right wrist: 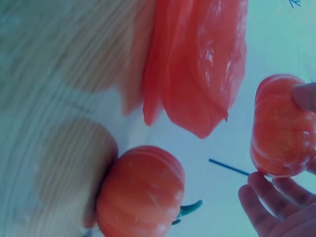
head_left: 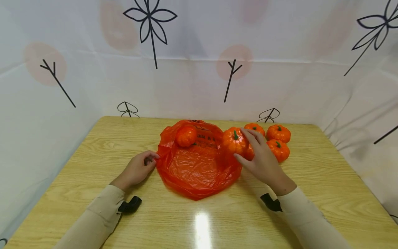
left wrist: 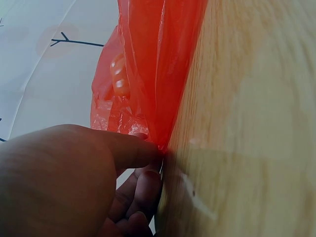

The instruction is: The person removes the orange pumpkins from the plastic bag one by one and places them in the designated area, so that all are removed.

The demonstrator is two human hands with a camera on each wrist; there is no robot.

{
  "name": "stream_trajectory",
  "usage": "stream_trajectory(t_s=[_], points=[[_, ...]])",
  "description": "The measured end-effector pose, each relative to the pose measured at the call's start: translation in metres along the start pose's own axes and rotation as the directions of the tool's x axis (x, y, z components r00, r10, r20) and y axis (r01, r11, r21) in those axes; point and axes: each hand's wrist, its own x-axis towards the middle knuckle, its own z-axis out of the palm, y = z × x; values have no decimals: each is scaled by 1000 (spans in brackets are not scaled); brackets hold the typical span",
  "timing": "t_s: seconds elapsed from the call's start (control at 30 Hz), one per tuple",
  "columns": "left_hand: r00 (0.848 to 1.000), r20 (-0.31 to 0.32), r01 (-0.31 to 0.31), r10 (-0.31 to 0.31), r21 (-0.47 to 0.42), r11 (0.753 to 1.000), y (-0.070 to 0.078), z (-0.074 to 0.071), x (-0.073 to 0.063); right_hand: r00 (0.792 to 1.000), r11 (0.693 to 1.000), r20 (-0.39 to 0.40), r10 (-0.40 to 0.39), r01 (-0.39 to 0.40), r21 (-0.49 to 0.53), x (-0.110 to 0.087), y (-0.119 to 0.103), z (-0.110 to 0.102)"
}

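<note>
A red plastic bag [head_left: 196,169] lies spread with its mouth open on the table. One small orange pumpkin [head_left: 186,136] is inside it, toward the back left. My left hand [head_left: 138,169] pinches the bag's left edge between thumb and fingers, close to the tabletop in the left wrist view. At the opposite side, my right hand [head_left: 264,160] grips another orange pumpkin [head_left: 232,141] with a green stem, thumb on one side and fingers on the other. In the right wrist view this pumpkin [right wrist: 281,131] is raised above the table, near the bag's edge.
Several more orange pumpkins [head_left: 278,133] sit grouped at the back right of the wooden table [head_left: 311,193], some partly hidden behind my right hand. A white cloth [head_left: 192,86] printed with flowers and twigs hangs behind the table.
</note>
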Motion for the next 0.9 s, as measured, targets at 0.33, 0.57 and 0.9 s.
stream_trajectory(t_s=[0.33,0.57,0.9], points=[[1000,1,1,-1,-3,1000,0,0,0,999,1000,-39,-2,2,-3,1,7,-8],[1000,2,3,-3,-10,1000,0,0,0,998,1000,-70,6,-7,-16,4,12,-15],[1000,3,2,-2,-11,1000,1,0,-1,995,999,-94,43,-45,-11,6,18,-23]])
